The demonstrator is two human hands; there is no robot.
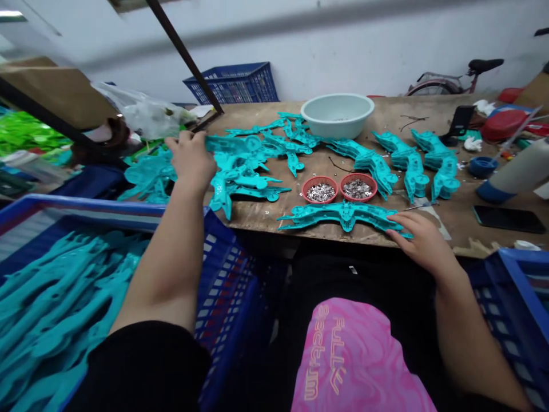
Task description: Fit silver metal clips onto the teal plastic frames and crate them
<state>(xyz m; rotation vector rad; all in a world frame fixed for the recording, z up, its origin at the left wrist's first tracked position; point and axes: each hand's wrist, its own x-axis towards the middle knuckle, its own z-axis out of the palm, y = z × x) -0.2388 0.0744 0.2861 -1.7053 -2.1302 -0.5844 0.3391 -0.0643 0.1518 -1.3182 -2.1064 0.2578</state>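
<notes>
- Right hand (422, 240): I see its thumb and fingers closed on the right end of a long turquoise part (346, 214), which lies along the near edge of the desk (429, 109).
- Left hand (192, 157): it reaches to the far left, over a loose turquoise heap (240, 171), fingers bent down at one blurred piece (231, 144); from my view I cannot tell whether it grips.
- Just beyond the long part, two red baskets (305, 191) (374, 187) sit side by side, each holding small metal bits (321, 193) (357, 189).
- Farther back, a pale basin (337, 123) stands near the desk's far edge.
- To its right, I count three turquoise rows (371, 163) (405, 163) (440, 163), set slantwise.
- At the right, a dark phone (508, 219) lies flat near a white bottle (521, 169) with a blue end.
- At near left, a blue crate (86, 201) holds more turquoise pieces (55, 297).
</notes>
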